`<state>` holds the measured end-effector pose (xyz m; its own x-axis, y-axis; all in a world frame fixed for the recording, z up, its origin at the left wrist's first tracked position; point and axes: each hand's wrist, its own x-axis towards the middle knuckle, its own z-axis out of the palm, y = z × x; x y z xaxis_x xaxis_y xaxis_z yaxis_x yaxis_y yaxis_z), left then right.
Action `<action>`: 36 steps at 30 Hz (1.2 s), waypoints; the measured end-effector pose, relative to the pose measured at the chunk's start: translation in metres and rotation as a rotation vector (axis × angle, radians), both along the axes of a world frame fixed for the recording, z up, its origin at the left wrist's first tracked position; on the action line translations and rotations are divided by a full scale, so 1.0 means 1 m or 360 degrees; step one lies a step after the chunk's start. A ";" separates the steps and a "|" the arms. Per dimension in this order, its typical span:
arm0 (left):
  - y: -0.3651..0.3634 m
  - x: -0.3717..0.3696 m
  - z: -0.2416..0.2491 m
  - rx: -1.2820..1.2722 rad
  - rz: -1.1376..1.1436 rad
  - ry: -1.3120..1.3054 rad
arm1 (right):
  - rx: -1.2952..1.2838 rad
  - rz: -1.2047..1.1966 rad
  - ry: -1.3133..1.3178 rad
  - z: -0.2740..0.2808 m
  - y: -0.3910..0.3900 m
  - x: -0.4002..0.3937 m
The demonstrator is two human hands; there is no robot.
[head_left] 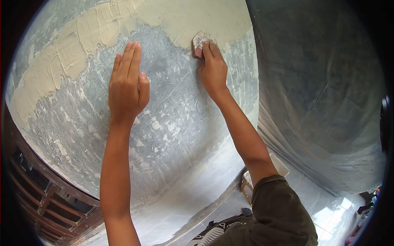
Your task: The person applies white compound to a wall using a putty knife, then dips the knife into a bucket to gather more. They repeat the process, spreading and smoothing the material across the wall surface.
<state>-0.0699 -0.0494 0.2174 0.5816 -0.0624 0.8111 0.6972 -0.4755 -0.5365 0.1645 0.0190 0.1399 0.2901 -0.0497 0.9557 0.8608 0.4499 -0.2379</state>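
Observation:
My left hand (126, 84) lies flat against the grey wall (172, 135), fingers stretched upward and thumb alongside. Its fingertips are just below the ragged edge of a band of cream putty (67, 55). Higher up and to the right, my right hand (214, 67) grips a small putty scraper (201, 42). The scraper is caked with whitish putty, and a pinkish-red part shows near my fingers. It is at the lower border of the smooth cream layer; whether its edge touches the wall is hard to make out.
Translucent plastic sheeting (316, 90) hangs along the right side. A brown wooden lattice frame (53, 205) borders the wall at lower left. Beneath my right arm, a whitish container (279, 165) stands near the tiled floor (328, 213). Scattered pale putty patches mark the grey wall.

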 end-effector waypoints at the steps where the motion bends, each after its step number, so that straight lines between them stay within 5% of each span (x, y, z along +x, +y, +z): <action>1: 0.000 0.000 0.000 0.0007 0.0004 0.0006 | -0.0067 0.0006 -0.0032 -0.006 -0.004 -0.004; 9: 0.001 -0.001 0.001 0.0023 0.0001 0.0010 | 0.0144 0.0528 -0.0249 -0.027 -0.076 -0.032; 15: 0.001 -0.001 0.000 0.0020 0.0005 0.0007 | 0.0314 0.0270 0.0042 0.028 -0.022 0.022; 23: 0.002 -0.002 0.000 0.0014 -0.0052 0.0011 | 0.0096 0.0081 0.0032 0.001 -0.011 -0.024; 32: -0.006 -0.018 0.006 -0.0117 -0.0234 0.0073 | 0.0112 0.0719 -0.0081 -0.037 -0.103 -0.105; 36: -0.008 -0.031 0.021 -0.0042 -0.0175 0.0100 | 0.0119 0.0623 0.0142 -0.015 -0.108 -0.073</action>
<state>-0.1013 -0.0571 0.2384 0.6224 -0.1077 0.7753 0.6053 -0.5617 -0.5639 0.0918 -0.0890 0.1251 0.3823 0.0122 0.9239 0.5987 0.7584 -0.2578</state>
